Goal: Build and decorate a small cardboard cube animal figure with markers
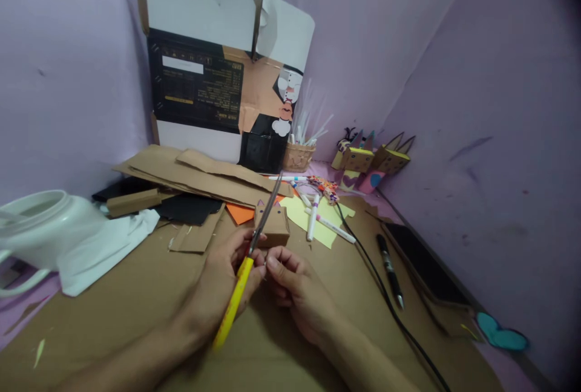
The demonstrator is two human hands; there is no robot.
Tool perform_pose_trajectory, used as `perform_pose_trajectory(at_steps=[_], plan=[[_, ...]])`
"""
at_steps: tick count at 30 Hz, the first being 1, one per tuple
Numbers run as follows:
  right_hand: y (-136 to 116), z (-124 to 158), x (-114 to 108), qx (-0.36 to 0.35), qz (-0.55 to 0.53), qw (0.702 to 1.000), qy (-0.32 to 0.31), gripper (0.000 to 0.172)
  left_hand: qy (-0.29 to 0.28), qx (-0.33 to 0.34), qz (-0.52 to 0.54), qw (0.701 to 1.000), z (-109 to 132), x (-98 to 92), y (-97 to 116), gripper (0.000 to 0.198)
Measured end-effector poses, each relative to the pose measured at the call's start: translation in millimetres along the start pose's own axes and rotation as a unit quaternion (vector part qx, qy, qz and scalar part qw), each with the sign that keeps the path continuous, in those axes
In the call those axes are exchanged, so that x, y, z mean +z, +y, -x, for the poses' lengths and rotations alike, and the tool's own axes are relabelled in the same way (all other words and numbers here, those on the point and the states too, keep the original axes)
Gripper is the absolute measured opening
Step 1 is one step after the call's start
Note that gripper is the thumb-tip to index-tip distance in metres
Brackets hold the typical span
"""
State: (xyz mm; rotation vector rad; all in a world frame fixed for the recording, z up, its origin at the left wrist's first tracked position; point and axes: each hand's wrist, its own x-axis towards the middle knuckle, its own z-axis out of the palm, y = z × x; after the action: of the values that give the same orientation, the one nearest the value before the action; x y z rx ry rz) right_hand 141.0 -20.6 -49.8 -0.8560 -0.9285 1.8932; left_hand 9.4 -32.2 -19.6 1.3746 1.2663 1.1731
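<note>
A pair of yellow-handled scissors (235, 306) slants across my left hand (216, 280), which is closed on it, the blades pointing up and away. The thumb and finger of that hand also come together near my right hand (302, 286). My right hand is closed in a pinch, its fingertips meeting those of the left. Something tiny and pale shows between them, too small to name. Just beyond the fingertips stands a small cardboard box (278, 236) with pointed ears and dark dots, partly covered by the scissors' blades.
Behind lie flat cardboard pieces (154, 165), yellow paper (329, 235), several markers (313, 219) and a glue gun (324, 186) with a black cable (376, 277). A pen (389, 271) and dark phone (426, 265) lie right; a white pitcher (77, 228) stands left.
</note>
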Motion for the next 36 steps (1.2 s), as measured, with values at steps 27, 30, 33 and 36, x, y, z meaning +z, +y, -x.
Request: perform_pose_trajectory(at_steps=[27, 30, 33, 36], plan=[[-6.4, 4.8, -4.6, -0.207, 0.393, 0.892, 0.083, 0.014, -0.012, 0.013, -0.022, 1.000, -3.1, -6.9, -3.2, 0.037], [-8.0, 3.3, -4.3, -0.150, 0.302, 0.938, 0.078, 0.017, 0.011, 0.021, -0.019, 1.000, -5.3, -8.1, -3.8, 0.037], [-7.8, 2.7, -3.7, -0.108, 0.191, 0.973, 0.073, 0.023, 0.018, 0.018, -0.025, 0.999, -5.7, -7.9, -3.5, 0.038], [-5.0, 2.2, -2.1, -0.085, 0.125, 0.986, 0.067, 0.029, 0.005, 0.013, -0.022, 1.000, -3.9, -6.4, -4.3, 0.040]])
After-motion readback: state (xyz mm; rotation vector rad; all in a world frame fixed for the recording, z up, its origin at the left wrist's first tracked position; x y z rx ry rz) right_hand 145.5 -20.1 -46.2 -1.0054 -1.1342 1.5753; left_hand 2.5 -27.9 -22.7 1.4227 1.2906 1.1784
